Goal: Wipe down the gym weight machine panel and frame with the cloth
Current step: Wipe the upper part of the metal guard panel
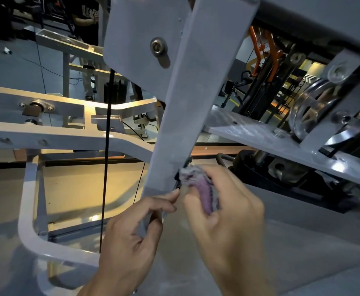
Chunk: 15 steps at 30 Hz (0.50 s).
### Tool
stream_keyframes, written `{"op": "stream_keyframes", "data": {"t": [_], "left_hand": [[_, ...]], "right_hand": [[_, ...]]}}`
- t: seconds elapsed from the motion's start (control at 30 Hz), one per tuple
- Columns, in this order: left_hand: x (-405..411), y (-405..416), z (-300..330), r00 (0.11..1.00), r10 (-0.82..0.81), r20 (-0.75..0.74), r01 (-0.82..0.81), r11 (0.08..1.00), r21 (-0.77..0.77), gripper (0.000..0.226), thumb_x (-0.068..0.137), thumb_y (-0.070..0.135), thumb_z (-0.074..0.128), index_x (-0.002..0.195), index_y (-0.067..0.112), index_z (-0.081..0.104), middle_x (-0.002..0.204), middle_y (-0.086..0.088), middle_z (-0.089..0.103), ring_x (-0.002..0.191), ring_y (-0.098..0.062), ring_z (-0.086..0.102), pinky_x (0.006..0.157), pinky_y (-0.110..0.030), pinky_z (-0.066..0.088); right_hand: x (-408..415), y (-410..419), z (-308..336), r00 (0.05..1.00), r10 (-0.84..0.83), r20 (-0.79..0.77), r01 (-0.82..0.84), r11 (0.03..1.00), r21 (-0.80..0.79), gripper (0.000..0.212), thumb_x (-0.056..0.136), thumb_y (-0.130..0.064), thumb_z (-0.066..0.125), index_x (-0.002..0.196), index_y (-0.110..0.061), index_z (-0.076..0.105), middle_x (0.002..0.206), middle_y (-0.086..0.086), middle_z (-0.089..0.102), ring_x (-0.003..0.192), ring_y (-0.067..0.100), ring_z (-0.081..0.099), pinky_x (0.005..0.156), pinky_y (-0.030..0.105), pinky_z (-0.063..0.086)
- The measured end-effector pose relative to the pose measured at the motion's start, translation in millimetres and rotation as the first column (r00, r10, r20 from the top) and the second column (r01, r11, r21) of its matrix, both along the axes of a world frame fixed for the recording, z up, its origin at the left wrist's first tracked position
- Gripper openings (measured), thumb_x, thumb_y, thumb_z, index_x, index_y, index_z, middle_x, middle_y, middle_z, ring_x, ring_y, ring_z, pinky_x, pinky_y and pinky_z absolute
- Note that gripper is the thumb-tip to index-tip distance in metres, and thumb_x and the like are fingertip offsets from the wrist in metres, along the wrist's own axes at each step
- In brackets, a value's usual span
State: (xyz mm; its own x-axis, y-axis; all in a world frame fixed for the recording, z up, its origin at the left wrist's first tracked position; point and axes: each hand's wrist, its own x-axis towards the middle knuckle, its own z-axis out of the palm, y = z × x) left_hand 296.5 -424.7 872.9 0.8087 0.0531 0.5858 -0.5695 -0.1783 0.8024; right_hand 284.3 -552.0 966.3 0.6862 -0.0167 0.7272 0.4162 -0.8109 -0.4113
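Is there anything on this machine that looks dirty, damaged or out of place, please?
Yes. The flat grey plate beside the pulley carries whitish, dusty smears, so it looks unwiped. The right hand presses the cloth at the slanted frame bar's lower edge, which the left hand holds. Nothing looks bent or broken.

white lettering on a dark shirt point(89, 12) at top left, too blurred to read
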Motion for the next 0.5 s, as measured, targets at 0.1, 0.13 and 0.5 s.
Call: {"op": "stream_keyframes", "data": {"t": [0.1,0.13,0.5], "left_hand": [[1,1,-5,0.998,0.053,-0.038,-0.051,0.998,0.048,0.034,0.087,0.004,0.058,0.097,0.035,0.068,0.098,0.017,0.074,0.088,-0.009,0.072,0.073,-0.033,0.056],[1,2,-5,0.998,0.054,-0.04,-0.052,0.997,0.049,0.032,0.088,0.007,0.058,0.097,0.035,0.068,0.099,0.017,0.074,0.086,-0.01,0.072,0.072,-0.034,0.056],[-3,4,-1,0.999,-0.026,0.021,0.025,1.0,0.014,0.037,0.086,-0.007,0.056,0.092,0.027,0.07,0.124,0.025,0.069,0.118,0.0,0.066,0.082,-0.026,0.059]], "right_hand": [[4,13,2,0.997,0.065,-0.044,-0.066,0.998,-0.024,0.018,0.082,-0.022,0.056,0.097,-0.021,0.067,0.082,-0.01,0.058,0.068,0.012,0.055,0.062,0.03,0.048],[4,12,1,0.995,0.08,-0.055,-0.081,0.997,-0.02,0.017,0.082,-0.022,0.056,0.096,-0.021,0.067,0.082,-0.01,0.058,0.068,0.013,0.055,0.062,0.03,0.048],[5,-29,36,0.998,-0.061,-0.003,0.058,0.964,-0.26,0.022,0.084,-0.015,0.061,0.096,-0.033,0.066,0.087,-0.016,0.045,0.076,0.01,0.048,0.068,0.031,0.042]]}}
